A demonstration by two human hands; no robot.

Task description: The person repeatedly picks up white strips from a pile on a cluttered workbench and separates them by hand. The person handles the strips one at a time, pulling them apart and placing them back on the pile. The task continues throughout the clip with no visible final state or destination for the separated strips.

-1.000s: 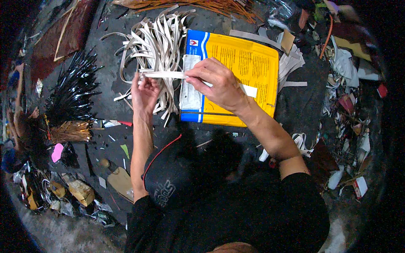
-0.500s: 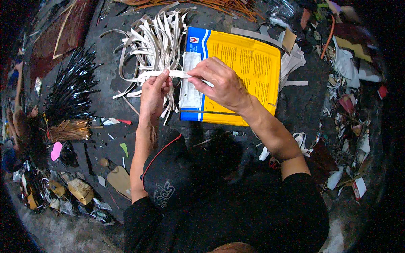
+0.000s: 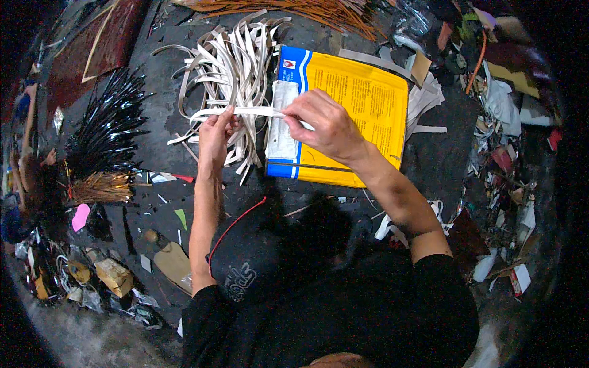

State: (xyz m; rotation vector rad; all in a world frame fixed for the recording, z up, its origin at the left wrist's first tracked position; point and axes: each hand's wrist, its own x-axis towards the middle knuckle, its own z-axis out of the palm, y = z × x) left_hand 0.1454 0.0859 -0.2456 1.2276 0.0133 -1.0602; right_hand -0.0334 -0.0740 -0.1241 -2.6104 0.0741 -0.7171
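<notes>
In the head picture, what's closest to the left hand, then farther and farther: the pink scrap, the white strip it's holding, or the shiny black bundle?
1. White strip: right in the left hand.
2. Shiny black bundle: off to the hand's left.
3. Pink scrap: down and left, farthest away.

We see a black T-shirt [image 3: 343,306], its short sleeves [image 3: 443,285] leaving forearms [image 3: 399,196], left hand [image 3: 215,136] and right hand [image 3: 328,126] bare; at left, red piping [image 3: 233,225] edges dark cloth [image 3: 228,260] printed with pale outlined lettering [image 3: 240,282].
</notes>
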